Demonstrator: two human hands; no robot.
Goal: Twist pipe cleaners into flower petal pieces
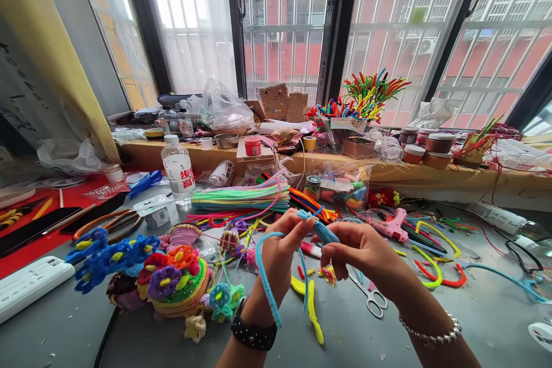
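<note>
Both hands are raised over the grey table and meet at a light blue pipe-cleaner piece [325,233]. My left hand [282,247], with a black dotted band at the wrist, pinches its left end, and blue pipe-cleaner tails [264,282] hang down beside and below that hand. My right hand [364,253], with a beaded bracelet, holds the thicker, rolled part between thumb and fingers. Beneath the hands lie yellow pipe-cleaner pieces [314,310]. Silver scissors [374,301] rest just below my right hand.
Colourful pipe-cleaner flowers [166,282] stand at the left, near a white power strip [32,284]. Behind are a water bottle [177,169] and a pipe-cleaner bundle [241,195]. A pink glue gun [392,226] lies at the right. Jars [437,152] line the sill.
</note>
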